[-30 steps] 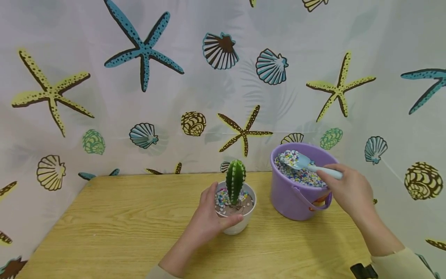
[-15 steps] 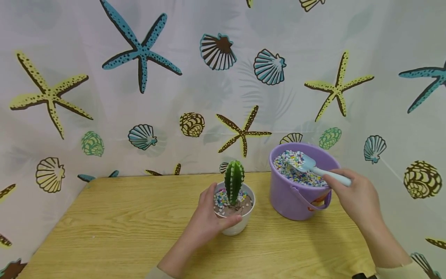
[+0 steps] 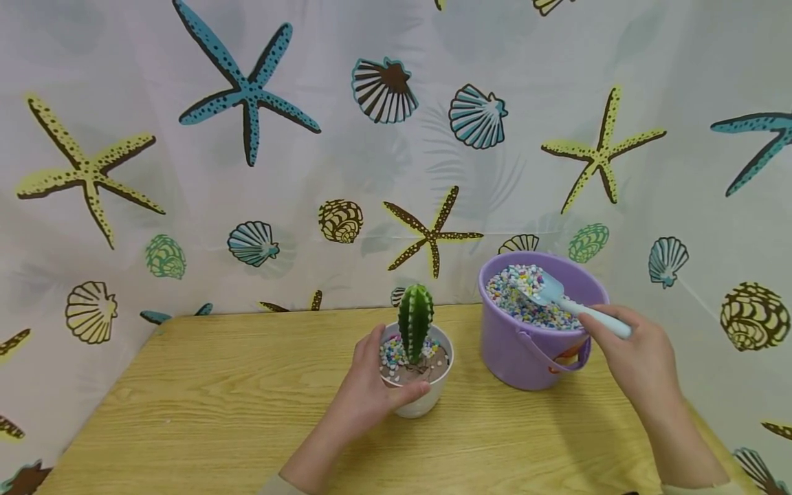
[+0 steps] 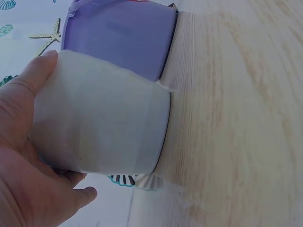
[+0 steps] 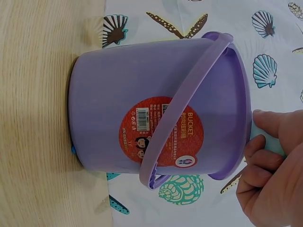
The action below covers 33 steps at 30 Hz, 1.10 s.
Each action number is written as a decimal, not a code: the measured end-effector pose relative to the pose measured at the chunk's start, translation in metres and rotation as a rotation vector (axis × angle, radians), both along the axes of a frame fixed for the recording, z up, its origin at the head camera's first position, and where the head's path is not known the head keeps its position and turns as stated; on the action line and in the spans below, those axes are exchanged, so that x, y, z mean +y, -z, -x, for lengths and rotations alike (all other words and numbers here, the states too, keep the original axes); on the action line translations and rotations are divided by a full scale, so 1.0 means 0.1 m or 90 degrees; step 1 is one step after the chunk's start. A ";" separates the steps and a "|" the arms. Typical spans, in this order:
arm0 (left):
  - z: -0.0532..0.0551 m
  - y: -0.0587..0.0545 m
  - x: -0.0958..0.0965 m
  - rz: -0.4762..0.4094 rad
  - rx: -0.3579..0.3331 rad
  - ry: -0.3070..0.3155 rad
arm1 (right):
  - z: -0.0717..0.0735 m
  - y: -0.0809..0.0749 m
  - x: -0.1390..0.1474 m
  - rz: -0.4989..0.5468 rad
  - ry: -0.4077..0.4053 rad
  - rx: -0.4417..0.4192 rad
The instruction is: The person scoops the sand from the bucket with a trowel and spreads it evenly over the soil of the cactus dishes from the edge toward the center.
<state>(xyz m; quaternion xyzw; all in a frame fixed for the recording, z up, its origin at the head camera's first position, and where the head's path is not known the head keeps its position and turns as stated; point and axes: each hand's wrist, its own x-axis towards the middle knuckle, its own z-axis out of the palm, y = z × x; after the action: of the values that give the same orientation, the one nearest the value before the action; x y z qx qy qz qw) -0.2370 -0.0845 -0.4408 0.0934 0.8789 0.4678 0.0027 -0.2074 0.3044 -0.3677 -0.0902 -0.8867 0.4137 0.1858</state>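
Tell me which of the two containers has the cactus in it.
The white pot, gripped by the left hand: a green cactus stands upright in it. The purple bucket to its right shows multicoloured pebbles, no cactus.

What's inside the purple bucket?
In the bucket, small multicoloured pebbles show; a heap of them sits on the scoop that the right hand holds. The bottom and whatever lies beneath the top layer are covered.

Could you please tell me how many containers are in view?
2: the white pot with the cactus, near the middle of the table, and the purple bucket of colored pellets to its right.
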 end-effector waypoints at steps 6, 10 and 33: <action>-0.01 0.00 -0.01 -0.002 -0.003 0.001 | 0.00 0.02 0.00 0.012 0.000 0.014; -0.01 0.00 -0.01 -0.004 -0.004 0.002 | -0.01 0.03 0.00 0.018 0.001 0.010; -0.01 0.00 -0.01 -0.001 -0.001 0.000 | -0.04 -0.02 -0.04 0.010 0.003 0.000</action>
<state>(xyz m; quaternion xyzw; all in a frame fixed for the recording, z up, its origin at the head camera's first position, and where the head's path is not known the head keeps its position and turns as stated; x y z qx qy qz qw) -0.2356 -0.0860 -0.4404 0.0934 0.8784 0.4687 0.0031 -0.2030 0.3001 -0.3660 -0.0941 -0.8834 0.4199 0.1859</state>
